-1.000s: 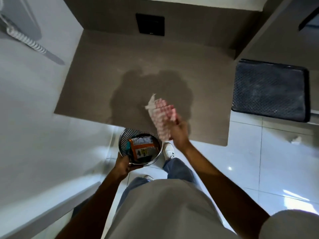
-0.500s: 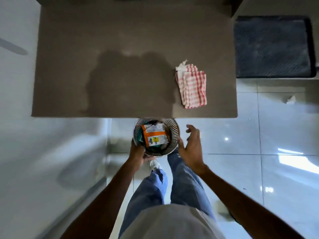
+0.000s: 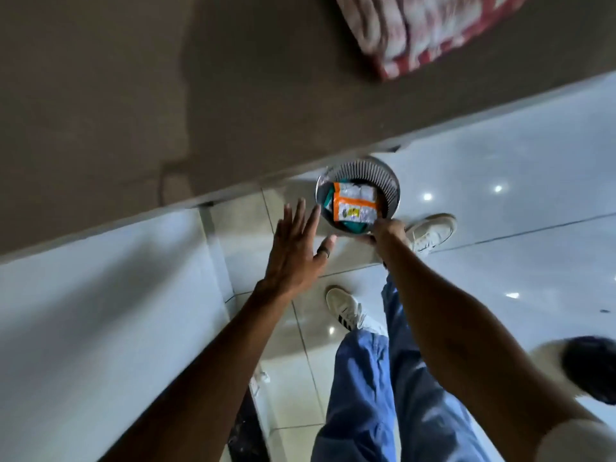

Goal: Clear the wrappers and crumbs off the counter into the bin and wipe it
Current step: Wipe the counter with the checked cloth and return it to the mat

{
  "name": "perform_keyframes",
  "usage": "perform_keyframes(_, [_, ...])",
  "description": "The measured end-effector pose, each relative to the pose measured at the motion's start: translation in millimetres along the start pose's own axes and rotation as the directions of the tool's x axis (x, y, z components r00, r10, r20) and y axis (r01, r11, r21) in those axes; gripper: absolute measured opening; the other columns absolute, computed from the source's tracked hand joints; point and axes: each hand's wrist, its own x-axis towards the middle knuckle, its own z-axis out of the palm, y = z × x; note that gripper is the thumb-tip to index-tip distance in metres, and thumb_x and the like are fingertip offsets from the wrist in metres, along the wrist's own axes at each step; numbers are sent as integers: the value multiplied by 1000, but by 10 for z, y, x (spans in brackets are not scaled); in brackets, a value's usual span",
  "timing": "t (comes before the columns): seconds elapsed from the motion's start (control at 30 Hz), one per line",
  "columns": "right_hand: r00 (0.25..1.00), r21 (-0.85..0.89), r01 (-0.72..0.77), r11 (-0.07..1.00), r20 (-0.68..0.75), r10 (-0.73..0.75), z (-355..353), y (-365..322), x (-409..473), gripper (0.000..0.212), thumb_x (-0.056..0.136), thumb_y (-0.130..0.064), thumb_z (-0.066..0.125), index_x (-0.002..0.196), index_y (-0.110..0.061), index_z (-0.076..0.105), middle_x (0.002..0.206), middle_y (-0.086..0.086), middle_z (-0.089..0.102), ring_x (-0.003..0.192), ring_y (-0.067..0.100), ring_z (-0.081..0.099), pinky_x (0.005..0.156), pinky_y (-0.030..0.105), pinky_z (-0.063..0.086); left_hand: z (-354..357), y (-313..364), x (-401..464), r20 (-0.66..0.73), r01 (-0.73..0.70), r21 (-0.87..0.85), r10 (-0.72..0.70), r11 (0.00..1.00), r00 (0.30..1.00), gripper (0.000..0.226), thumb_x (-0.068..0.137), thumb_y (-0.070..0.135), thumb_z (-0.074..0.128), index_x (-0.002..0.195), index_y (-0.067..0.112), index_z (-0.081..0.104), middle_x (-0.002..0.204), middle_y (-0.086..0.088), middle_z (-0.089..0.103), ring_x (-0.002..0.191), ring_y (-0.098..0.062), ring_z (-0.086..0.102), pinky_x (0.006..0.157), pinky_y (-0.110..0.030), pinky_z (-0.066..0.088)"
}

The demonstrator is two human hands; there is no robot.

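Note:
A small round metal bin (image 3: 373,166) hangs low over the floor, just below the counter's front edge. An orange and white wrapper (image 3: 355,205) lies inside it, on top of something teal. My right hand (image 3: 386,230) grips the bin's near rim. My left hand (image 3: 293,251) is beside the bin on its left, fingers spread, holding nothing. A folded red and white checked cloth (image 3: 416,25) lies on the brown counter (image 3: 166,78) at the top right, blurred.
A white panel (image 3: 100,311) stands at the left under the counter. Glossy tiled floor (image 3: 516,178) spreads to the right. My two white shoes (image 3: 430,233) and jeans legs are below the bin.
The view has swung down and tilted. My right hand has taken the bin's rim, my left hand has let go and opened. The bin is lower, and the cloth stays on the counter.

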Motion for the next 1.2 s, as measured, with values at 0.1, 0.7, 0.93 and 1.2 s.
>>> perform_keyframes(0.1, [1000, 59, -6, 998, 14, 5, 38, -63, 224, 36, 102, -2, 48, 137, 5, 50, 134, 29, 60, 101, 50, 70, 63, 45, 64, 105, -28, -75, -28, -51, 70, 53, 996, 998, 73, 106, 52, 39, 168, 21, 15, 178, -8, 0, 164, -31, -8, 133, -47, 9])
perform_keyframes(0.7, [61, -710, 680, -182, 302, -952, -235, -2132, -3526, 52, 98, -48, 47, 146, -28, 46, 159, 7, 36, 138, 35, 41, 110, 46, 33, -2204, 1469, -1175, -734, -238, -32, 139, 971, 665, 47, 98, 17, 57, 144, 14, 55, 159, -15, 45, 156, -33, 32, 129, -31, 21])
perform_keyframes(0.93, [306, -755, 529, -387, 596, -742, -159, -2650, -3372, 66, 93, -45, 47, 154, -26, 31, 165, 5, 28, 136, 38, 41, 103, 56, 40, -2887, 1929, -448, -740, -116, -24, 60, 993, 670, 44, 98, 11, 56, 141, 4, 60, 157, -21, 49, 154, -43, 33, 126, -52, 31])
perform_keyframes(1.2, [400, -875, 479, -72, 291, -869, -838, -4426, -2946, 64, 90, -28, 46, 151, -12, 36, 159, 13, 35, 120, 43, 46, 103, 52, 41, -3205, 2366, 172, -636, -118, 38, 115, 992, 763, 46, 99, 20, 51, 140, 2, 62, 158, -25, 47, 154, -47, 33, 125, -54, 27])
